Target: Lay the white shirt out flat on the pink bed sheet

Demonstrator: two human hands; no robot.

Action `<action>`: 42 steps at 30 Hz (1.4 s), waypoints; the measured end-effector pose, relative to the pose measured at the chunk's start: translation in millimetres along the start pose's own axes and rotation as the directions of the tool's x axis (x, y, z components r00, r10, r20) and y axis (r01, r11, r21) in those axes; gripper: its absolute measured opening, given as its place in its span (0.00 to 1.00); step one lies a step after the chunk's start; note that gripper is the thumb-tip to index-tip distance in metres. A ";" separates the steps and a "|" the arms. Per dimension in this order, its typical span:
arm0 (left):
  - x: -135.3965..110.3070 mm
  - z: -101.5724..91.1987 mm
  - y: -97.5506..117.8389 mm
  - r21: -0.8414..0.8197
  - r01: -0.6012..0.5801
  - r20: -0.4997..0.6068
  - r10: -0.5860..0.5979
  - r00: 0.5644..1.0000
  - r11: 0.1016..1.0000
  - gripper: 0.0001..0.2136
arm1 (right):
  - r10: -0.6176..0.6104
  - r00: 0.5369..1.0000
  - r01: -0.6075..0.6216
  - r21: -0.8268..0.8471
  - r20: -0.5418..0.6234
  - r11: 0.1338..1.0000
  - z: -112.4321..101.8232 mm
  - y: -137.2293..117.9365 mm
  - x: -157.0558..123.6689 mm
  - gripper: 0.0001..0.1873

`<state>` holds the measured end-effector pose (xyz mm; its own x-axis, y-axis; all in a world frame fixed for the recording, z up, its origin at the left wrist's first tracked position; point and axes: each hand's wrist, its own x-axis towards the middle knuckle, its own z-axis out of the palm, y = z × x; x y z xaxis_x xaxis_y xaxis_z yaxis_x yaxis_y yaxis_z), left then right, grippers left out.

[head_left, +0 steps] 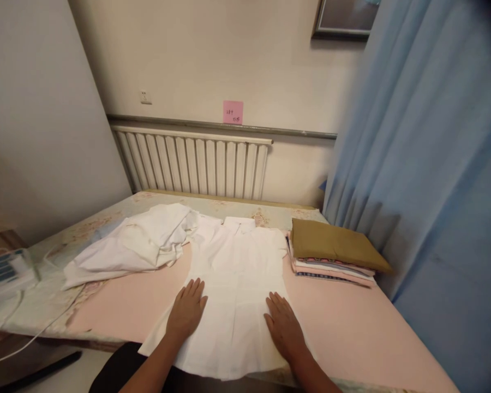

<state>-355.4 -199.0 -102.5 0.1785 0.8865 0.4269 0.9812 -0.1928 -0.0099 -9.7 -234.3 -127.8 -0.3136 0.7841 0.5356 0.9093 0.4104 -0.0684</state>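
A white collared shirt (235, 278) lies spread on the pink cloth (135, 297), its collar toward the wall and its hem hanging at the near edge. My left hand (187, 310) rests flat on the shirt's left side, fingers stretched out. On the right side, my right hand (284, 325) also lies flat with its fingers extended. Neither hand grips the fabric. Left of the shirt, a crumpled heap of white clothing (135, 240) touches its sleeve area.
A folded stack with an olive-brown cloth (331, 240) on top sits at the right. A blue curtain (425, 136) hangs beside it. A white radiator (196, 164) stands behind the bed. At the far left are a white device (12, 273) and a cable (36, 338).
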 end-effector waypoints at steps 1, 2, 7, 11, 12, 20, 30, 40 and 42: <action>0.1 0.2 0.0 0.003 -0.002 -0.006 0.002 1.000 1.000 0.23 | 0.000 1.000 0.000 0.003 -0.004 1.000 0.1 0.1 0.1 0.21; 0.2 0.4 0.0 0.004 -0.003 -0.008 0.003 1.000 1.000 0.23 | -0.001 1.000 0.001 0.003 -0.005 1.000 0.1 0.1 0.2 0.21; 1.0 0.9 -0.3 0.007 0.000 -0.003 0.000 1.000 1.000 0.23 | -0.005 1.000 0.005 -0.008 0.003 1.000 -0.5 0.0 0.5 0.21; 0.7 2.2 -0.8 -0.004 0.001 -0.008 -0.001 1.000 1.000 0.23 | -0.009 1.000 0.009 0.001 -0.011 1.000 0.0 0.6 -0.1 0.21; 0.6 2.7 -1.0 -0.005 0.000 -0.009 0.000 1.000 1.000 0.23 | -0.009 1.000 0.009 0.007 -0.015 1.000 0.2 0.9 -0.2 0.21; 0.3 6.4 -2.7 -0.004 -0.001 -0.011 0.001 1.000 1.000 0.23 | -0.002 1.000 0.003 0.026 -0.031 1.000 2.3 1.6 0.3 0.21; 0.2 9.7 -3.3 -0.018 0.007 -0.012 -0.007 1.000 1.000 0.23 | -0.027 0.999 0.026 -0.009 -0.030 1.000 2.1 2.3 0.1 0.21; -0.2 4.0 -1.0 -0.021 0.009 -0.028 -0.009 1.000 1.000 0.23 | -0.010 1.000 0.010 -0.007 -0.004 1.000 -0.1 0.9 1.1 0.21; -0.1 2.8 -0.5 -0.021 0.015 -0.021 -0.016 1.000 1.000 0.23 | -0.012 1.000 0.012 -0.012 -0.002 1.000 -0.1 0.8 1.3 0.21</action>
<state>-355.7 -197.8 -105.0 0.1613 0.8806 0.4455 0.9820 -0.1881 0.0161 -9.4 -233.0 -127.1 -0.3236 0.7782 0.5382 0.9090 0.4137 -0.0517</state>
